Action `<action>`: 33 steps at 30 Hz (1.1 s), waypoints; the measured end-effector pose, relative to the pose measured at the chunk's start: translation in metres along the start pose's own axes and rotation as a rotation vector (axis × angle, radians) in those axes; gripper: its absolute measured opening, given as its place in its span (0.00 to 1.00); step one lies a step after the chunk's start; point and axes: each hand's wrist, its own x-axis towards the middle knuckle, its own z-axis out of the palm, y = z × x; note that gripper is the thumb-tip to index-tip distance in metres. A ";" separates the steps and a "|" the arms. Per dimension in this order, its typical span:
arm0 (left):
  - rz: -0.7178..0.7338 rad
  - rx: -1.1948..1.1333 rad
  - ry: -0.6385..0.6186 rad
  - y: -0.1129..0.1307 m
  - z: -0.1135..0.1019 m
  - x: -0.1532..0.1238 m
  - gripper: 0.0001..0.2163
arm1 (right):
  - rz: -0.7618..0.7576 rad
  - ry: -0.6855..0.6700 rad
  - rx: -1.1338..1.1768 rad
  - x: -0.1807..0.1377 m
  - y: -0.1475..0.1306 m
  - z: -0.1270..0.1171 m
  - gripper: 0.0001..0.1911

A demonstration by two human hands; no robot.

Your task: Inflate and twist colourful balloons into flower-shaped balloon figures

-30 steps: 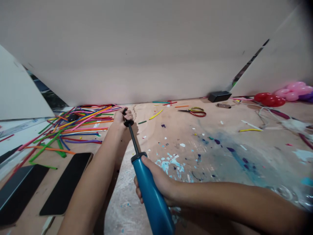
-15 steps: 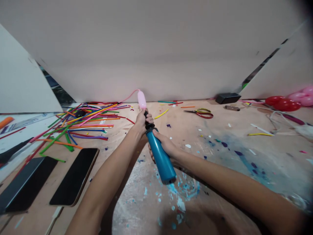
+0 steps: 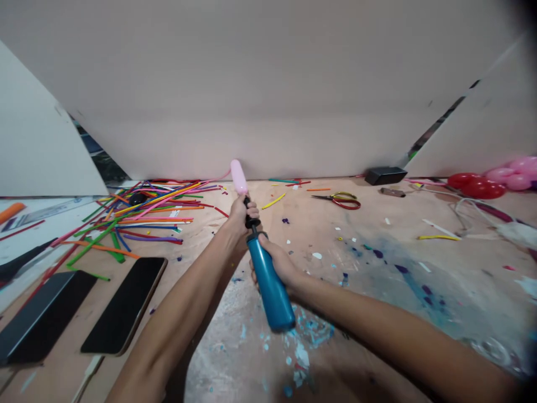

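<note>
A blue hand pump (image 3: pixel 269 285) is held over the table, slanting up and away from me. My right hand (image 3: pixel 277 261) is wrapped round the pump's blue barrel near its top. My left hand (image 3: pixel 240 213) is closed round the black nozzle end, pinching the neck of a pink balloon (image 3: pixel 239 177) onto it. A short stretch of the balloon is swollen just above my left hand; its thin uninflated tail trails left toward the pile.
A pile of long coloured uninflated balloons (image 3: pixel 138 215) lies at the left. Two dark phones (image 3: pixel 125 305) rest at the lower left. Scissors (image 3: pixel 340 199), a black box (image 3: pixel 385 175), and red and pink inflated balloons (image 3: pixel 482 186) sit at the back right. White boards stand behind the paint-stained table (image 3: pixel 377 268).
The pump rod was drawn out a second ago; my right hand pushed the barrel up to the nozzle, and a pink bulge appeared and has lengthened slightly since.
</note>
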 end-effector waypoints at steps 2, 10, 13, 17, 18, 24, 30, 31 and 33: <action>-0.032 0.013 0.020 -0.013 0.001 0.003 0.14 | -0.006 -0.031 -0.001 0.008 -0.006 -0.006 0.31; -0.139 0.020 0.053 0.003 -0.015 0.008 0.15 | 0.104 -0.064 0.154 -0.009 0.035 0.008 0.34; -0.118 0.026 0.029 0.003 -0.012 0.004 0.16 | 0.123 -0.068 0.095 -0.008 0.024 0.004 0.33; -0.115 0.042 -0.011 -0.011 0.003 -0.001 0.17 | 0.044 -0.049 0.049 -0.001 -0.007 -0.002 0.32; -0.115 0.043 -0.018 -0.014 0.005 -0.002 0.16 | 0.028 -0.055 0.055 -0.001 -0.010 0.000 0.32; -0.131 0.052 -0.007 -0.002 -0.007 0.001 0.15 | 0.089 -0.007 0.149 -0.017 0.023 0.019 0.36; -0.015 0.035 -0.052 0.010 0.002 -0.011 0.16 | 0.096 -0.078 0.015 -0.014 0.015 0.008 0.33; 0.018 0.033 -0.079 0.011 0.011 -0.019 0.16 | 0.015 -0.090 -0.029 -0.013 0.009 0.005 0.31; 0.142 0.020 -0.174 0.013 0.032 -0.044 0.14 | -0.235 -0.147 -0.120 -0.015 0.000 0.000 0.26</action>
